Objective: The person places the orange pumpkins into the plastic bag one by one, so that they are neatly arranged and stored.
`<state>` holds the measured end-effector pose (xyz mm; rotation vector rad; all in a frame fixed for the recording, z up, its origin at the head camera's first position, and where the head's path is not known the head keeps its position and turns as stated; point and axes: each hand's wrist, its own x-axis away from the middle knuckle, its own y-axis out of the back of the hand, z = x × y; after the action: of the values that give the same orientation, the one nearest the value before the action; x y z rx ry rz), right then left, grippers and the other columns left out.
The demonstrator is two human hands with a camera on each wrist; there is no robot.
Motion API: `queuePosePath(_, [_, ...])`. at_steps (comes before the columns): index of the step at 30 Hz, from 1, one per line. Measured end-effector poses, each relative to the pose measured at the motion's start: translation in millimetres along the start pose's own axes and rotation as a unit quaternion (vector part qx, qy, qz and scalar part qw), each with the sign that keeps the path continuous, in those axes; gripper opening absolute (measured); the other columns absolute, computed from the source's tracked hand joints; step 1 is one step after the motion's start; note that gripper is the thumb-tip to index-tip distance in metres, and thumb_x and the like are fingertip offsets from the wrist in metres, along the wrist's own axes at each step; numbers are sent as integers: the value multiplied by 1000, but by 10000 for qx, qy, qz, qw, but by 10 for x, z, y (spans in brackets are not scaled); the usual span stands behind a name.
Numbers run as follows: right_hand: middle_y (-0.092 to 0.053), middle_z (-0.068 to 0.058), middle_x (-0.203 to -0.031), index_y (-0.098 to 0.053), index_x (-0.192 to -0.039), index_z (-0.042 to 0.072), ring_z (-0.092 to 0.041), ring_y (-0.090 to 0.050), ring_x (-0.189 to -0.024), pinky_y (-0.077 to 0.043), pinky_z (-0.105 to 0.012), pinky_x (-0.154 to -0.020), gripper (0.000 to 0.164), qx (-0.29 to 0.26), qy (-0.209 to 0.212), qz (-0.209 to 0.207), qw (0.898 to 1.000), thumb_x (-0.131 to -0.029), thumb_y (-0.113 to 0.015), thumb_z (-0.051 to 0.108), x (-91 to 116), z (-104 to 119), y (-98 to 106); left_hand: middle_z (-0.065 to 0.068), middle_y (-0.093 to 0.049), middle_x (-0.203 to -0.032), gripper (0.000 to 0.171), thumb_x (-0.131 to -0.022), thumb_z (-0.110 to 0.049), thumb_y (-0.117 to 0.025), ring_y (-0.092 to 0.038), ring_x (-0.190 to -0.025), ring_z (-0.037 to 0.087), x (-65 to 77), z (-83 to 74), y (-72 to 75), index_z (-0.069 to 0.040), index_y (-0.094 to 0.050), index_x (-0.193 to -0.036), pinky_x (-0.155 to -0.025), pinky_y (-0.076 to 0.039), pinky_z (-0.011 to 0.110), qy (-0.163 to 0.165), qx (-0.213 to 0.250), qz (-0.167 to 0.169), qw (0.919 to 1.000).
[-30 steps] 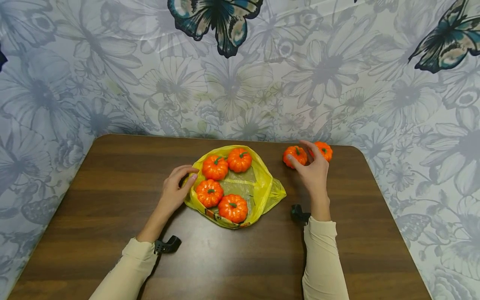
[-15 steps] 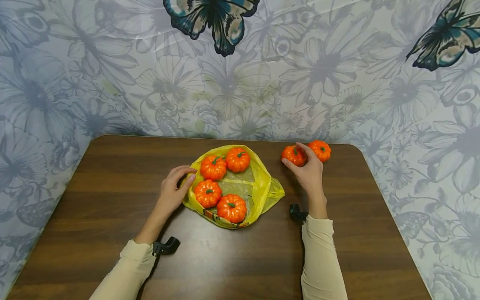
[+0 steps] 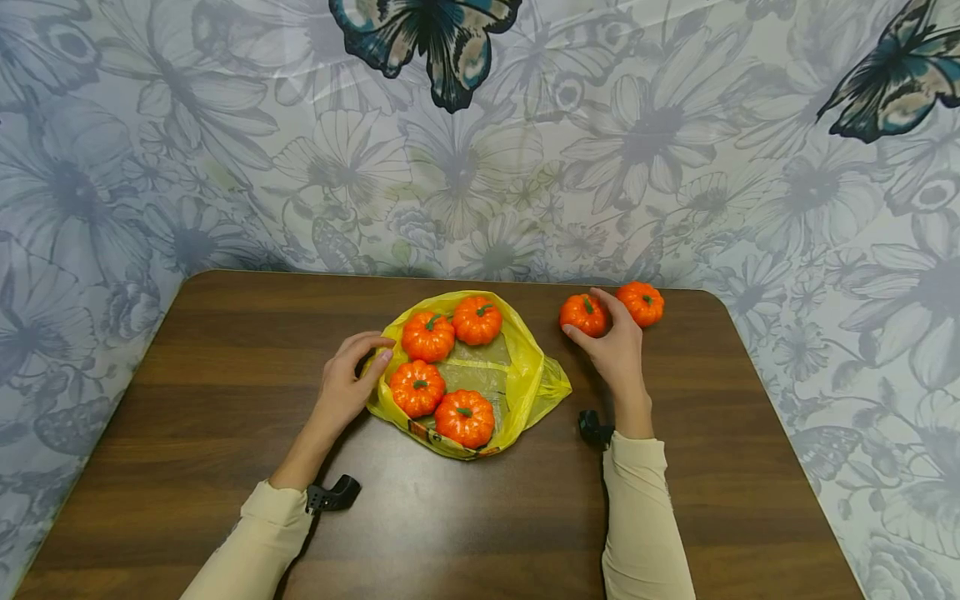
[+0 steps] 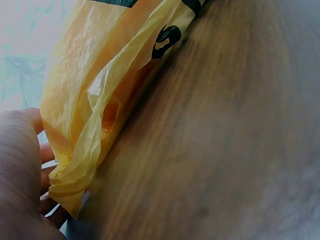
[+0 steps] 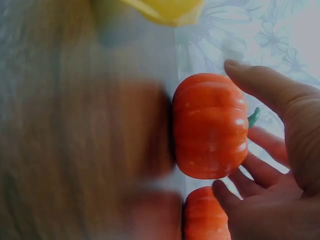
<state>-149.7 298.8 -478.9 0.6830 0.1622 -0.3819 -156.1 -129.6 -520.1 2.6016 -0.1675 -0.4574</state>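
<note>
A yellow plastic bag (image 3: 528, 358) lies with its mouth spread open on the table, several small orange pumpkins (image 3: 465, 418) inside. My left hand (image 3: 348, 375) holds its left rim; in the left wrist view the fingers (image 4: 47, 152) show behind the gathered yellow film. To the right of the bag, my right hand (image 3: 618, 346) has thumb and fingers on either side of another pumpkin (image 3: 583, 315), which stands on the table. The right wrist view shows the thumb (image 5: 270, 82) at one side of this pumpkin and a fingertip at the other. Its green stem points toward the palm.
One more pumpkin (image 3: 640, 303) sits near the table's back right corner, just beyond the right hand. The brown wooden table (image 3: 450, 533) meets a flower-and-butterfly backdrop (image 3: 465, 192) along its far edge.
My right hand has come down from between the two right-hand pumpkins onto the left one, which has shifted slightly left. The left hand and the bag have stayed put.
</note>
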Motion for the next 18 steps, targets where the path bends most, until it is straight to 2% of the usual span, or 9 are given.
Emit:
queuePosePath(6, [-61, -14, -148, -58, -149, 16, -37, -58, -134, -45, -57, -115, 75, 149, -189, 225, 9995, -83, -92, 28, 14, -50, -11, 13, -65, -138, 25, -104, -24, -68, -57, -135, 31, 4, 9, -11, -10, -74, -124, -114, -42, 55, -41, -13, -7, 10000])
queuePosePath(14, [-60, -15, -149, -54, -152, 17, -39, -58, -133, -45, -59, -114, 78, 226, -272, 293, 9989, -84, -91, 30, -5, -84, -28, 14, -66, -137, 22, -104, -21, -69, -58, -134, 32, -4, 44, -29, -10, -75, -123, -113, -42, 55, -150, -40, -95, 9998])
queuePosePath(18, [-61, -14, -148, -55, -151, 17, -38, -59, -131, -45, -58, -113, 78, 173, -190, 201, 9995, -83, -91, 32, -8, -97, -31, 15, -66, -136, 22, -104, -20, -69, -58, -133, 33, -5, 40, -38, -10, -75, -122, -113, -42, 56, -162, -14, -123, 9998])
